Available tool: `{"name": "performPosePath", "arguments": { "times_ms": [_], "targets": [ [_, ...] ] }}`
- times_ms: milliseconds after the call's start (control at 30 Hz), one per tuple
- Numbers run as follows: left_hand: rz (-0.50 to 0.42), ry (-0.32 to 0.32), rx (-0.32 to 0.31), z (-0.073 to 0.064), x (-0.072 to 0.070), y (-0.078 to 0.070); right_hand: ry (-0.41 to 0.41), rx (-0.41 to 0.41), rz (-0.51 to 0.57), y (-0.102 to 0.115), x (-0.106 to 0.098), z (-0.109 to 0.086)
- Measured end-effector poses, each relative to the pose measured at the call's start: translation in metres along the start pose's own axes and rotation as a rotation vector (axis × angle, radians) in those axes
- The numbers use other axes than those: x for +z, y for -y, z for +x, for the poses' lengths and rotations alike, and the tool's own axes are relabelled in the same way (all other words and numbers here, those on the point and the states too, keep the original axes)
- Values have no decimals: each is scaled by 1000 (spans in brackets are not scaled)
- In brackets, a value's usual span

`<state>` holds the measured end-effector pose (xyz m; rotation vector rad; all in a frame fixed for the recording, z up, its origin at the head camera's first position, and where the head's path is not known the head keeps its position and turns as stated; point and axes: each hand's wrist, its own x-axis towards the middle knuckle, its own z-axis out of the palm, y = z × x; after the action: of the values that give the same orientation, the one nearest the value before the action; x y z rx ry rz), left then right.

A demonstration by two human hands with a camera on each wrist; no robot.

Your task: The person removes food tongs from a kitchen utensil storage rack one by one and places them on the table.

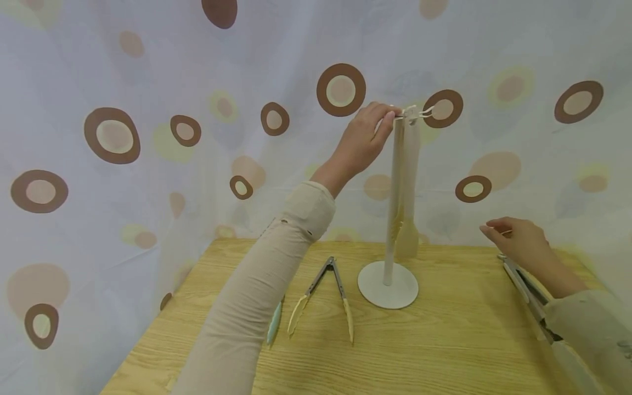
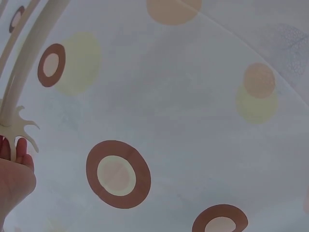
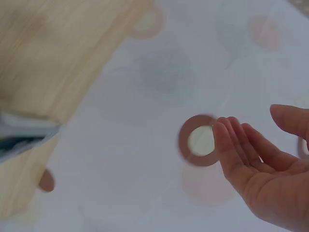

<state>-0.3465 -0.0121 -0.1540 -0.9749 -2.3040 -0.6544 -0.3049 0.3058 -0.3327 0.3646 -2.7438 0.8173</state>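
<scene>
My left hand (image 1: pixel 367 134) holds the top of a white utensil stand (image 1: pixel 388 296) by its ring of hooks (image 1: pixel 411 114). In the left wrist view, the fingers of the left hand (image 2: pixel 14 179) curl behind the hooks (image 2: pixel 21 126), partly hidden. A pale yellow utensil (image 1: pixel 407 238) with a flat lower end hangs along the pole. Over the right side of the table, my right hand (image 1: pixel 518 241) is raised with nothing in it. Its fingers and thumb stand apart in the right wrist view, loosely bent.
Yellow-tipped tongs (image 1: pixel 340 282) lie spread on the wooden table (image 1: pixel 444 340), left of the stand's round base. A teal-ended utensil (image 1: pixel 275 323) is partly hidden by my left sleeve. More tongs (image 1: pixel 523 291) lie beneath my right forearm. A dotted curtain (image 1: pixel 296 55) hangs behind.
</scene>
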Motion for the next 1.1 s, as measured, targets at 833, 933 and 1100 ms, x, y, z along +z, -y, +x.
{"name": "performPosePath", "arguments": {
  "times_ms": [833, 933, 1100],
  "targets": [
    [-25, -23, -18, -2, 1, -2, 39, -249, 632, 119, 32, 31],
    [-25, -23, -14, -2, 1, -1, 16, -243, 642, 120, 34, 32],
    [-23, -27, -8, -2, 1, 0, 14, -235, 643, 119, 34, 32]
  ]
}}
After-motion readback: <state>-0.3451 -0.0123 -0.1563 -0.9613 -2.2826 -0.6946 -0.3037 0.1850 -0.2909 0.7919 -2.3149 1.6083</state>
